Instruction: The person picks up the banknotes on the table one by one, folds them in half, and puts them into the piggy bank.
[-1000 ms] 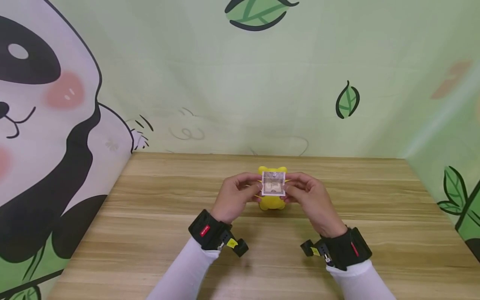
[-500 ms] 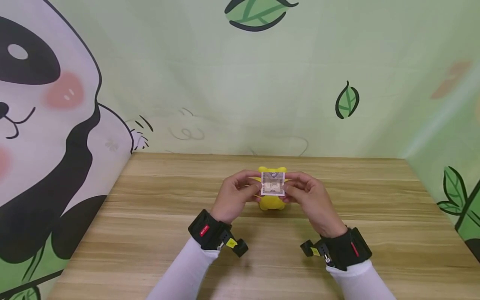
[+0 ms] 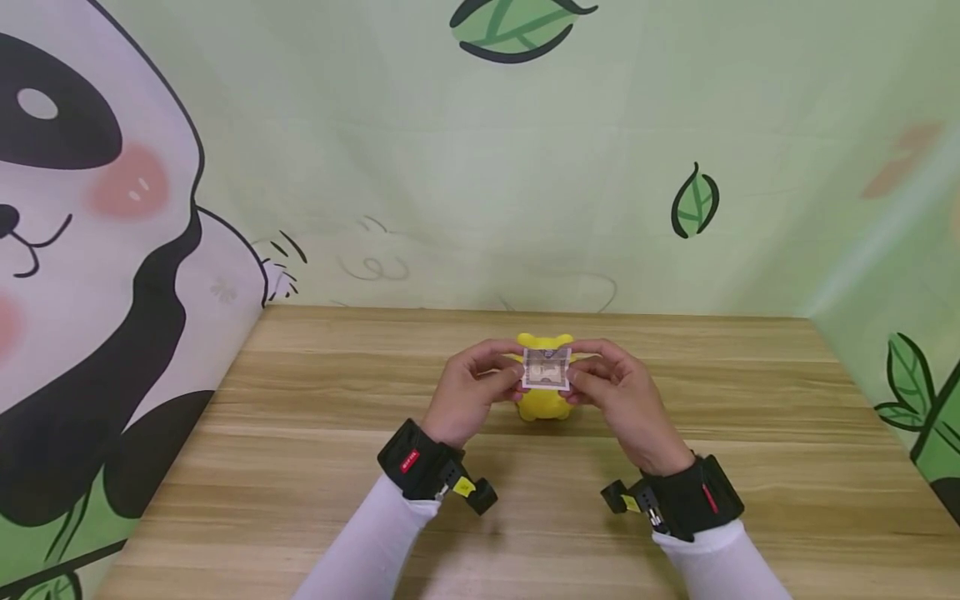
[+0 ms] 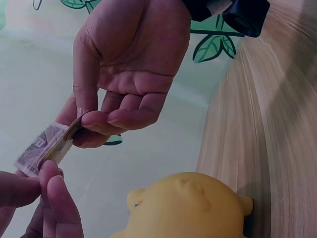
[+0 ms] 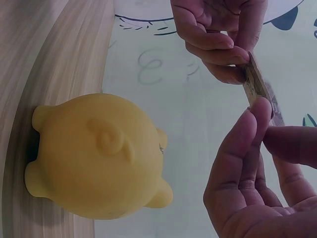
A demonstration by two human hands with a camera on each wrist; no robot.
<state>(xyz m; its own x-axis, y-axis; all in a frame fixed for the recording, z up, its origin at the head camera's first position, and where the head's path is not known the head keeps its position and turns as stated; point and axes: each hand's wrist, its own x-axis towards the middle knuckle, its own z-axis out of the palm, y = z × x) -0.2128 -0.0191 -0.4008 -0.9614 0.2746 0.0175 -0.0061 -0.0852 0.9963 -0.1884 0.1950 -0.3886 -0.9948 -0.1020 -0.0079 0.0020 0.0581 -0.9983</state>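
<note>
A folded banknote (image 3: 547,369) is held up between both hands in the head view, a crease running across it. The left hand (image 3: 461,396) pinches its left side with thumb and fingers. On the opposite side, the right hand (image 3: 630,404) pinches the right edge, its index finger along the top. Directly behind and below the note stands a yellow piggy bank (image 3: 545,406), partly covered by it. In the right wrist view the piggy bank (image 5: 99,158) shows its curly tail and stands on the table, apart from both hands. The banknote (image 4: 42,147) appears slanted in the left wrist view.
The wood-grain table (image 3: 300,467) reaches back to a pale green backdrop (image 3: 420,167) printed with leaves and a large panda. Each wrist wears a black strap with a small camera (image 3: 480,496).
The banknote's upper part has tipped, so it looks shorter from above. Both index fingers have shifted slightly up toward its top edge. The piggy bank has stayed in place.
</note>
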